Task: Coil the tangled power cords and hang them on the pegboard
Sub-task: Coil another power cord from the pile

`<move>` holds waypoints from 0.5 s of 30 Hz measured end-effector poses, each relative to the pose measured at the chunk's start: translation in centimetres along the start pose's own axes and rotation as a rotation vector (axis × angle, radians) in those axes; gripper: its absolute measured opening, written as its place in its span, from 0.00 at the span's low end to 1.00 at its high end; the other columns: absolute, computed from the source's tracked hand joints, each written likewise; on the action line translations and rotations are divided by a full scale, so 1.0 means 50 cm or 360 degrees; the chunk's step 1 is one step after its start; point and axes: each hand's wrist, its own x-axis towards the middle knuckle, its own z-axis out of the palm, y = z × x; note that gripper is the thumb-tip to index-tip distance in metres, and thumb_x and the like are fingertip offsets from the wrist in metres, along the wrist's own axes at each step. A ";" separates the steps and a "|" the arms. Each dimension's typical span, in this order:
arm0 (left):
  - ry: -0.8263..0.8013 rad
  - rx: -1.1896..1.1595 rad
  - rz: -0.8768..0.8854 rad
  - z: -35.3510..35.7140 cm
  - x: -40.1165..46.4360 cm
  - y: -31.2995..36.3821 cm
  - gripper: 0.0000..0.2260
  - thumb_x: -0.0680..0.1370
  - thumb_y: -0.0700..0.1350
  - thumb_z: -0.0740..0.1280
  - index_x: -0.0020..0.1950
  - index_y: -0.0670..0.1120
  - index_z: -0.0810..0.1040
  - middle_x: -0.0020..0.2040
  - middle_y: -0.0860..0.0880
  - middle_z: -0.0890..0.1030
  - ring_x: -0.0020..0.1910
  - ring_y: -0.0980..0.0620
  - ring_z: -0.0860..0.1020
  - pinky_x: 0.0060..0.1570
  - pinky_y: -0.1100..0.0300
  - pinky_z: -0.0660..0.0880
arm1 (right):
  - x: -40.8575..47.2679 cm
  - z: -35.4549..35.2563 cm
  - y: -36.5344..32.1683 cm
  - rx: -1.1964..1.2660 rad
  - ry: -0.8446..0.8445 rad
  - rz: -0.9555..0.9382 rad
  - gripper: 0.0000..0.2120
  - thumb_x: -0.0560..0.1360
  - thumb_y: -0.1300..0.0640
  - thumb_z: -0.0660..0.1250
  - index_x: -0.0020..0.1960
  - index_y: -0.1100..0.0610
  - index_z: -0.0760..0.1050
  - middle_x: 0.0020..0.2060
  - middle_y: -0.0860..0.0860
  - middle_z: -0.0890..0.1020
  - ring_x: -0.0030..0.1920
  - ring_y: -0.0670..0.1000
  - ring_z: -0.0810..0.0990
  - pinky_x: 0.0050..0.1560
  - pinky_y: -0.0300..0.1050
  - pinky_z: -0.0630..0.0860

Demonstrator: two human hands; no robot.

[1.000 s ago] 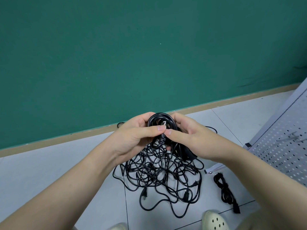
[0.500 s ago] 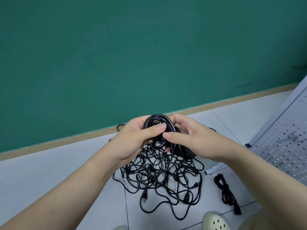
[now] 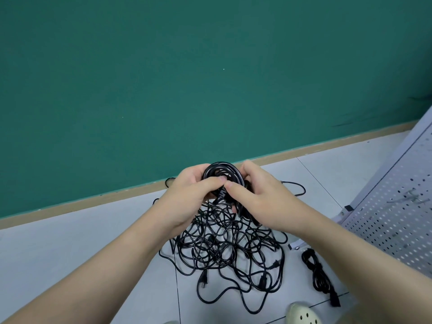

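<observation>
Both hands hold one coiled cord [image 3: 222,175] above the floor [image 3: 70,260], in front of the green wall [image 3: 210,78]. Left hand [image 3: 187,195] grips the coil's left side, thumb laid across the front; right hand [image 3: 261,197] grips the right side, thumb tip meeting the left thumb at the coil's waist. Judgement: the loops are pinched at the middle so they cannot spring apart while the loose end is wrapped or tucked.

Directly below the hands, the tangled pile of cords [image 3: 224,249] lies on the floor, several plugs showing at its near edge. Cannot tell whether the held coil is fully free of the pile; strands run down behind the right hand.

One bundled cord [image 3: 319,274] lies on the floor, right of the pile, apart from it. Pegboard [image 3: 397,218] leans at far right; a few wire hooks [image 3: 413,198] visible on it, no cord hung there. A pale shoe [image 3: 304,315] at the bottom edge.

Possible snag: trailing strands may drag the pile when the coil is carried right.
</observation>
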 end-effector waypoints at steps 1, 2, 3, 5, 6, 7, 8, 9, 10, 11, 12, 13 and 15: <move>-0.0004 -0.0034 -0.0010 0.000 -0.001 0.002 0.14 0.80 0.38 0.66 0.60 0.28 0.77 0.54 0.28 0.81 0.47 0.45 0.82 0.49 0.54 0.80 | -0.001 0.001 -0.003 0.0029 -0.0003 -0.0004 0.19 0.75 0.37 0.65 0.54 0.52 0.72 0.41 0.50 0.85 0.42 0.52 0.86 0.51 0.64 0.81; -0.0029 -0.0072 -0.0028 -0.001 -0.004 0.006 0.12 0.81 0.35 0.64 0.59 0.27 0.76 0.51 0.31 0.81 0.44 0.47 0.81 0.44 0.59 0.79 | -0.002 0.001 -0.004 0.0062 -0.0013 -0.0004 0.22 0.72 0.34 0.65 0.54 0.52 0.72 0.42 0.51 0.85 0.43 0.55 0.86 0.51 0.66 0.80; -0.0079 -0.0108 -0.0046 -0.003 -0.008 0.012 0.11 0.82 0.34 0.62 0.59 0.27 0.76 0.50 0.34 0.82 0.43 0.48 0.81 0.42 0.61 0.78 | -0.003 0.000 -0.003 0.0097 -0.0026 -0.0001 0.24 0.70 0.33 0.64 0.54 0.51 0.73 0.42 0.53 0.86 0.44 0.59 0.86 0.51 0.69 0.80; -0.0226 -0.0171 -0.0053 -0.007 -0.017 0.020 0.11 0.82 0.34 0.63 0.61 0.29 0.76 0.52 0.38 0.82 0.47 0.47 0.80 0.46 0.61 0.77 | -0.005 -0.006 -0.001 0.0157 -0.0053 0.0012 0.25 0.68 0.33 0.65 0.54 0.51 0.73 0.42 0.53 0.86 0.45 0.62 0.86 0.49 0.71 0.79; -0.0276 -0.0178 -0.0038 -0.008 -0.021 0.022 0.12 0.81 0.34 0.64 0.62 0.30 0.76 0.54 0.38 0.81 0.49 0.46 0.80 0.49 0.60 0.77 | -0.007 -0.009 0.000 0.0171 -0.0056 0.0014 0.25 0.68 0.33 0.65 0.54 0.51 0.73 0.41 0.53 0.86 0.45 0.62 0.86 0.49 0.72 0.79; -0.0291 -0.0155 -0.0021 -0.008 -0.025 0.021 0.14 0.79 0.34 0.66 0.64 0.31 0.75 0.54 0.39 0.81 0.51 0.45 0.80 0.51 0.58 0.77 | -0.009 -0.010 0.002 0.0174 -0.0052 0.0009 0.24 0.68 0.33 0.65 0.53 0.51 0.74 0.41 0.53 0.86 0.44 0.60 0.86 0.50 0.71 0.79; -0.0287 -0.0108 -0.0010 -0.007 -0.028 0.020 0.16 0.77 0.35 0.67 0.64 0.32 0.74 0.55 0.40 0.81 0.51 0.44 0.80 0.52 0.57 0.77 | -0.011 -0.010 0.001 0.0164 -0.0045 0.0001 0.24 0.68 0.33 0.65 0.53 0.51 0.74 0.41 0.52 0.86 0.44 0.59 0.86 0.51 0.70 0.80; -0.0268 -0.0053 -0.0005 -0.004 -0.031 0.020 0.18 0.76 0.36 0.68 0.64 0.33 0.74 0.54 0.40 0.82 0.51 0.44 0.80 0.53 0.56 0.77 | -0.013 -0.009 0.001 0.0145 -0.0030 -0.0003 0.24 0.69 0.33 0.65 0.54 0.50 0.74 0.41 0.52 0.86 0.43 0.57 0.86 0.52 0.69 0.80; -0.0244 -0.0011 -0.0003 -0.002 -0.034 0.020 0.19 0.75 0.36 0.69 0.64 0.34 0.74 0.54 0.41 0.82 0.51 0.44 0.81 0.54 0.56 0.77 | -0.014 -0.007 -0.001 0.0124 -0.0008 -0.0008 0.24 0.69 0.33 0.64 0.54 0.50 0.75 0.42 0.52 0.86 0.43 0.57 0.86 0.53 0.67 0.80; -0.0218 0.0016 -0.0005 -0.001 -0.036 0.020 0.20 0.74 0.36 0.70 0.65 0.36 0.75 0.55 0.42 0.83 0.52 0.45 0.81 0.55 0.55 0.77 | -0.015 -0.004 -0.002 0.0105 0.0016 -0.0018 0.24 0.69 0.33 0.64 0.54 0.50 0.75 0.42 0.52 0.86 0.43 0.57 0.86 0.53 0.67 0.79; -0.0192 0.0034 -0.0008 0.000 -0.039 0.021 0.21 0.73 0.37 0.72 0.65 0.37 0.75 0.55 0.43 0.83 0.53 0.46 0.82 0.56 0.55 0.77 | -0.017 -0.002 -0.004 0.0087 0.0039 -0.0033 0.24 0.69 0.32 0.63 0.54 0.50 0.76 0.43 0.51 0.86 0.43 0.57 0.86 0.54 0.66 0.79; -0.0176 0.0046 -0.0004 0.001 -0.041 0.023 0.21 0.72 0.37 0.73 0.65 0.39 0.75 0.56 0.44 0.84 0.54 0.47 0.82 0.58 0.55 0.78 | -0.018 0.000 -0.005 0.0064 0.0070 -0.0051 0.24 0.70 0.32 0.62 0.53 0.50 0.76 0.43 0.51 0.86 0.44 0.57 0.85 0.53 0.66 0.79; -0.0160 0.0073 0.0018 0.004 -0.046 0.024 0.21 0.72 0.38 0.74 0.65 0.41 0.76 0.56 0.45 0.84 0.56 0.49 0.82 0.61 0.54 0.78 | -0.023 0.003 -0.009 0.0020 0.0146 -0.0065 0.24 0.71 0.31 0.60 0.52 0.50 0.76 0.42 0.52 0.85 0.44 0.58 0.84 0.52 0.65 0.79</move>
